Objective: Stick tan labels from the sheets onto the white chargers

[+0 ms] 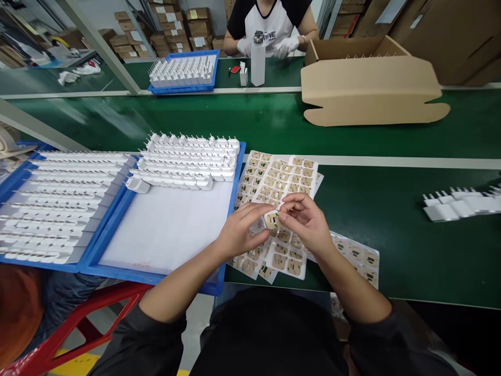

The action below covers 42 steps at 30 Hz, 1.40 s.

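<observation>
Between my hands, above the sticker sheets, is a small white plastic piece with a tan sticker (272, 220) on its face. My left hand (245, 228) is closed around the piece from the left. The fingertips of my right hand (303, 222) pinch the right edge of the sticker. Beneath lie overlapping sheets of tan stickers (287, 256) on white backing. To the left, a blue tray (156, 230) holds rows of white plastic pieces (188, 156) with thin prongs pointing up. One white piece (138, 184) sits at the front left of those rows.
Another full blue tray (58, 209) stands at far left. White pronged pieces (462, 203) line the bench at right. Across the bench are an open cardboard box (368, 78), a bottle (258, 60), a third tray (183, 70) and a gloved person (270, 26). A red chair (86, 324) is below left.
</observation>
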{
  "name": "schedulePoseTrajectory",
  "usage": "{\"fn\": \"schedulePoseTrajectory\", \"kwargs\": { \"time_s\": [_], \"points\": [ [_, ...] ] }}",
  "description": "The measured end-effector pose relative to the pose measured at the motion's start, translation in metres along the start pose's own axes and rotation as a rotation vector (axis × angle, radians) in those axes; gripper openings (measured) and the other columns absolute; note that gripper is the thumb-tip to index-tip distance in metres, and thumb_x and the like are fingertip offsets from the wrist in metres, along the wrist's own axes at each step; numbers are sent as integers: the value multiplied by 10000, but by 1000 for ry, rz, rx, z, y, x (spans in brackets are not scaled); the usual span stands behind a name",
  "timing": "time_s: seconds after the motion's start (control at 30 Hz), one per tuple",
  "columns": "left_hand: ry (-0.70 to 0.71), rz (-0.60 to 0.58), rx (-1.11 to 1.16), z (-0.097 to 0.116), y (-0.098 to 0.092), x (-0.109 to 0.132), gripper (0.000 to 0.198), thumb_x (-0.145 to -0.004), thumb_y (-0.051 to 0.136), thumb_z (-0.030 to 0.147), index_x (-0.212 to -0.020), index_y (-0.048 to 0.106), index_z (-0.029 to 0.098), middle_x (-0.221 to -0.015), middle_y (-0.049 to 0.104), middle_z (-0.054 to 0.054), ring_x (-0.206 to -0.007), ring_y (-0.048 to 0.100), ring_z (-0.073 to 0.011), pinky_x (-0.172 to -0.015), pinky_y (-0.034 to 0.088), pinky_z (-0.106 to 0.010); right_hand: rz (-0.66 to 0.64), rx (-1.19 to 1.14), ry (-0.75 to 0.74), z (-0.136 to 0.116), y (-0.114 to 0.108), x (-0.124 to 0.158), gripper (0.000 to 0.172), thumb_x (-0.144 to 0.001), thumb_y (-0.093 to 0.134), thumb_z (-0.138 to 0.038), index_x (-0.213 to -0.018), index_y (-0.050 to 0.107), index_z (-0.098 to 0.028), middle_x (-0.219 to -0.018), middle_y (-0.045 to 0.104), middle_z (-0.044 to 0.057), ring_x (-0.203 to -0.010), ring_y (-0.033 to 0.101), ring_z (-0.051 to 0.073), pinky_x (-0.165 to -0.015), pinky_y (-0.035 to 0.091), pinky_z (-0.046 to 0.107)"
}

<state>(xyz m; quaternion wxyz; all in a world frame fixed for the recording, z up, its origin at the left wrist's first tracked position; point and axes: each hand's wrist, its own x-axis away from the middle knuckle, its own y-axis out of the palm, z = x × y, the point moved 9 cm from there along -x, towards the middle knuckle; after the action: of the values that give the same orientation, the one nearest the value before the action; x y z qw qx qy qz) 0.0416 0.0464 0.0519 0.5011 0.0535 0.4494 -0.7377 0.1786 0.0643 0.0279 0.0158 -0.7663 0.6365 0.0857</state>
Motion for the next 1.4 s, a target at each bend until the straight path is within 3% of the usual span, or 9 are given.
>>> {"fn": "schedulePoseTrajectory", "kwargs": {
  "time_s": [1.03,1.4],
  "points": [
    [-20,-33,-50,-4,4,3,498,-860,628,180,-1341,514,243,-1225,682,-85,-1120,645,-231,-961,539,-396,30,119,-22,0,-1,2,226,-905,674,-295,-1105,578,-254,-806,605,-1,-735,603,166,-702,511,322],
    [27,-1,-93,1,3,2,462,-871,611,164,-1319,518,229,-1207,691,-97,-1113,657,-237,-947,550,-406,60,273,-120,-7,0,4,247,-906,663,-246,-1134,570,-252,-787,588,-15,-712,596,154,-668,522,314]
  ]
}}
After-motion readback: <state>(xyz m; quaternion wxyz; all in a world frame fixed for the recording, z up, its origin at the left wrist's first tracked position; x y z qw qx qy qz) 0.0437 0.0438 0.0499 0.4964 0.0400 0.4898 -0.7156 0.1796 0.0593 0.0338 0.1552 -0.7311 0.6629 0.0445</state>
